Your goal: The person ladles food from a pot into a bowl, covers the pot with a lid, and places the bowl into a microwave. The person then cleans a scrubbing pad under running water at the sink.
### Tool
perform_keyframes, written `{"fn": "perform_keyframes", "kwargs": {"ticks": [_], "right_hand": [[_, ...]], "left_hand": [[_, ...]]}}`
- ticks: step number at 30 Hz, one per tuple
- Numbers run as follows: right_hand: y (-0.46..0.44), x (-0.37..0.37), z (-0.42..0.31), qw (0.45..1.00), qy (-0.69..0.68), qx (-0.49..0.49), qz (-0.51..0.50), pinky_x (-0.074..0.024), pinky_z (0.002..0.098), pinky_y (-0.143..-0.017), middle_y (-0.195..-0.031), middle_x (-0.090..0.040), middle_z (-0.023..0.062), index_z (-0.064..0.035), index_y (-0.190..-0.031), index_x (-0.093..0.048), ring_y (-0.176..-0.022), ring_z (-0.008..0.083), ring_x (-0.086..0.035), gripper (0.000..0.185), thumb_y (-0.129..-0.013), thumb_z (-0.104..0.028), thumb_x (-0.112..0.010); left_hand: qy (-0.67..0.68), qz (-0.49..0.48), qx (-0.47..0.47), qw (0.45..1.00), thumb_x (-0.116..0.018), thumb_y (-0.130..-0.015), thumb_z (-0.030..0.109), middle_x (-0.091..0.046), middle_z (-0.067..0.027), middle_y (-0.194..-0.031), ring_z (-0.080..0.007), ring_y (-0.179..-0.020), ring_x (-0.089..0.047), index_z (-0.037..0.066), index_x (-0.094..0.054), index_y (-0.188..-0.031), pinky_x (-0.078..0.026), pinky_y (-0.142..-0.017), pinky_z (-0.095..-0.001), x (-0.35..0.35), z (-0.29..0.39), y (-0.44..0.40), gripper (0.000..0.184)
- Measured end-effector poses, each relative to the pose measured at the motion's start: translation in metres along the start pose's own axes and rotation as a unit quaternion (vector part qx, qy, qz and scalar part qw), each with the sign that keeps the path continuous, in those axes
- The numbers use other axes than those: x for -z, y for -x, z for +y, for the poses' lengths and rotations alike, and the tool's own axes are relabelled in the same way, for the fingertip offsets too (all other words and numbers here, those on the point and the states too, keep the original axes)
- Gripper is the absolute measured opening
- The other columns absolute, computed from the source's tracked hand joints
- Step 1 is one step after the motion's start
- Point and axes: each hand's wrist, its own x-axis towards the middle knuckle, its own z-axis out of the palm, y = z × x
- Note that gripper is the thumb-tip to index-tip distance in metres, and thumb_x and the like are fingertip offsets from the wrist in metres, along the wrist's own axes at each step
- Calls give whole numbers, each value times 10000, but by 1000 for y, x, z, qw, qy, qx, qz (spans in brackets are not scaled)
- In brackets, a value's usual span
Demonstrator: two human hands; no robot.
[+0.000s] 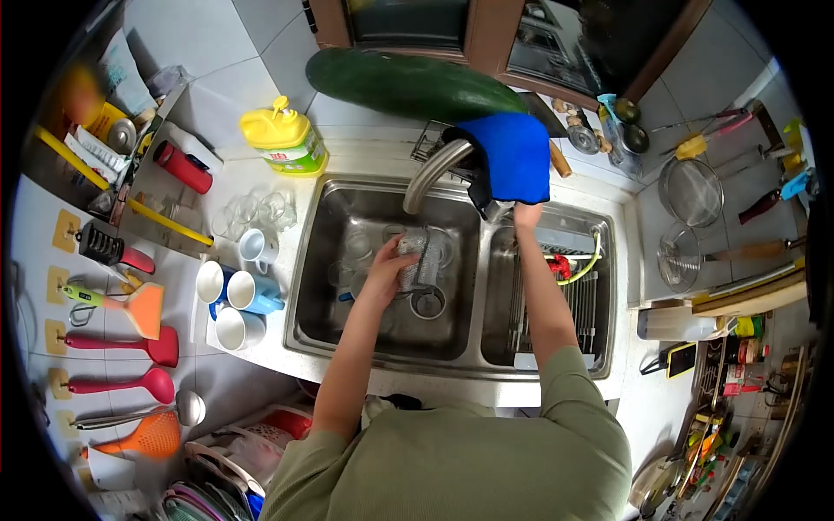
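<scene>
My left hand [388,267] is closed around a silvery-grey scrubbing cloth [420,260] with a dark edge, above the left sink basin [347,204]. Below it in the basin lie clear glasses [356,246] and a cup [427,303], partly hidden by the hand and cloth. My right hand [526,214] reaches up to the lower edge of a blue cloth [514,156] draped by the metal faucet [426,182]. Its fingers are mostly hidden there, so what they touch does not show.
Several mugs [241,330] and clear glasses [276,208] stand on the left counter, near a yellow detergent jug [282,137]. A long green winter melon [408,84] lies behind the sink. The right basin holds a wire rack [584,304] and a red-and-green item [560,267].
</scene>
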Motion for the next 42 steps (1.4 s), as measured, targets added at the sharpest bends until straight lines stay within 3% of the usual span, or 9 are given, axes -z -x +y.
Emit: {"fn": "perform_keyframes", "kwargs": {"ticks": [7, 10, 13, 22, 34, 37, 40, 42], "right_hand": [[8, 4, -7, 999, 33, -37, 9, -397, 450, -794, -1019, -553, 258, -10, -1046, -541, -972, 420, -498, 307, -795, -171, -467], [7, 1, -6, 995, 79, -37, 39, -427, 470, -712, -852, -583, 265, 13, -861, -602, -834, 439, -542, 217, -720, -131, -521], [6, 0, 0, 994, 84, -62, 21, -407, 488, -731, -854, -563, 293, 22, -896, -589, -858, 460, -519, 252, -732, -151, -509], [6, -3, -1, 991, 75, -98, 53, -416, 482, -724, -807, -564, 305, 48, -799, -598, -834, 449, -539, 246, -705, -169, -531], [4, -9, 9, 989, 81, -87, 86, -421, 484, -714, -783, -569, 299, 59, -749, -595, -804, 454, -546, 252, -696, -180, -537], [3, -7, 13, 992, 65, -98, 41, -412, 483, -732, -817, -552, 319, 64, -797, -586, -844, 455, -528, 265, -709, -178, -521], [6, -6, 21, 992, 104, -72, 11, -422, 451, -742, -887, -574, 262, 45, -976, -525, -833, 396, -556, 255, -760, -85, -495], [23, 2, 12, 994, -68, -51, 74, -422, 405, -763, -934, -547, 208, 33, -1077, -463, -839, 327, -548, 313, -779, -59, -488]], "left_hand": [[30, 1, 8, 1000, -561, -769, -26, -568, -57, -1006, -157, -915, -558, 26, -462, -1158, -455, -789, -285, -15, 7, 2, 404], [43, -3, 15, 999, -549, -781, -21, -572, -55, -1003, -155, -915, -559, 26, -469, -1147, -456, -793, -286, -15, 8, 0, 378], [54, -9, 19, 998, -541, -791, -17, -577, -54, -1000, -155, -912, -562, 27, -478, -1134, -458, -793, -285, -17, 10, 1, 351], [59, 3, 21, 998, -518, -817, 4, -586, -56, -983, -158, -881, -576, 26, -501, -1083, -470, -775, -287, -20, 11, 3, 267], [52, 22, 21, 998, -520, -821, 21, -595, -56, -944, -158, -848, -583, 31, -525, -1043, -472, -747, -285, -21, 8, 0, 222], [46, 31, 24, 998, -525, -828, 52, -597, -49, -923, -148, -829, -581, 29, -539, -1018, -470, -727, -278, -23, 6, 1, 192], [27, 55, 16, 998, -524, -842, 89, -600, -37, -891, -132, -796, -577, 27, -554, -988, -467, -697, -263, -20, -1, -2, 162], [9, 73, 7, 997, -520, -853, 112, -602, -26, -862, -119, -769, -573, 30, -563, -967, -463, -672, -251, -19, -4, -5, 147]]}}
